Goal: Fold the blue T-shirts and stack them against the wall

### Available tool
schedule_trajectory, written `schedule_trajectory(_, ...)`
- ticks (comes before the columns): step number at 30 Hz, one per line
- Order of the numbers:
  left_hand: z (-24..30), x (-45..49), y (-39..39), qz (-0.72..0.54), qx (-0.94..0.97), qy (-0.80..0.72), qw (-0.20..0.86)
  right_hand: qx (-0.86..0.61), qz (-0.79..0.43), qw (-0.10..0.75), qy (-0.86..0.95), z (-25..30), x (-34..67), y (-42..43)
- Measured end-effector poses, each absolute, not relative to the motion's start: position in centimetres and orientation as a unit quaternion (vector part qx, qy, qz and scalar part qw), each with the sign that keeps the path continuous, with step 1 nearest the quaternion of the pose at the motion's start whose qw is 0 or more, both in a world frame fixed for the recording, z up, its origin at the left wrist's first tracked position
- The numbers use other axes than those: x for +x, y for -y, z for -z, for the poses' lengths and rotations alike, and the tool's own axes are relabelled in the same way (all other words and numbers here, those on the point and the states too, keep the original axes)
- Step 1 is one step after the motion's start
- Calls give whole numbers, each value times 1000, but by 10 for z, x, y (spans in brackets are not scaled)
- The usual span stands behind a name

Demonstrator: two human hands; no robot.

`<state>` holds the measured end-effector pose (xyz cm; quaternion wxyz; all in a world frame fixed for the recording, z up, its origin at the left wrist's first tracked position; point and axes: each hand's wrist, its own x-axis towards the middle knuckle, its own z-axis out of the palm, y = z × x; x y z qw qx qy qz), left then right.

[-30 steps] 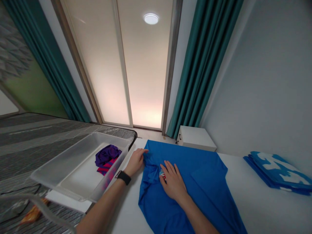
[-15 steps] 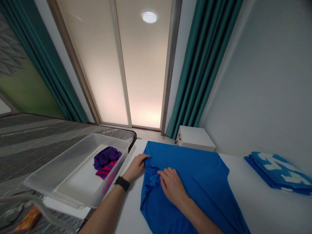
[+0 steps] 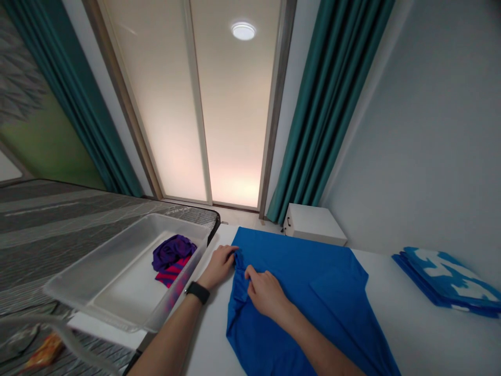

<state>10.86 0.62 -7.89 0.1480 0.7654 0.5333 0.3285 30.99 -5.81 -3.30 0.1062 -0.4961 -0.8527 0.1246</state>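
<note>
A bright blue cloth garment (image 3: 301,282) lies spread on a white table (image 3: 407,324), its left side gathered into folds. My left hand (image 3: 221,266) is at the garment's left edge, with the fingers pinching the fabric there. My right hand (image 3: 266,292) sits close by on the gathered folds, its fingers closed on the blue cloth. A black watch (image 3: 198,292) is on my left wrist. The cloth under the hands hides any detail of the folded part.
A translucent plastic bin (image 3: 113,256) holding a purple garment (image 3: 173,252) and a pink-and-navy striped garment (image 3: 171,272) stands left of the table. A folded blue-and-white towel (image 3: 446,282) lies at the right. A white cabinet (image 3: 315,224) stands beyond the table.
My right hand has slid left toward my left hand, gathering the blue cloth. The small printed patch seen earlier under it is now covered.
</note>
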Motion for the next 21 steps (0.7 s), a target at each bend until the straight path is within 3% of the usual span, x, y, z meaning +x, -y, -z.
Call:
schedule_trajectory(3, 79, 110, -6, -293, 765, -560, 123, -488, -214, 188, 825, 26, 332, 48)
schedule_trajectory(6, 79, 112, -5, -267, 755, -590, 104, -503, -251, 215, 798, 25, 357, 36)
schedule_trajectory(14, 70, 118, -11, -247, 713, -647, 113, -576, -120, 49, 807, 46, 379, 32)
schedule_trajectory(21, 68, 119, -10, -263, 703, -652, 104, -585, -82, 68, 804, 56, 371, 30)
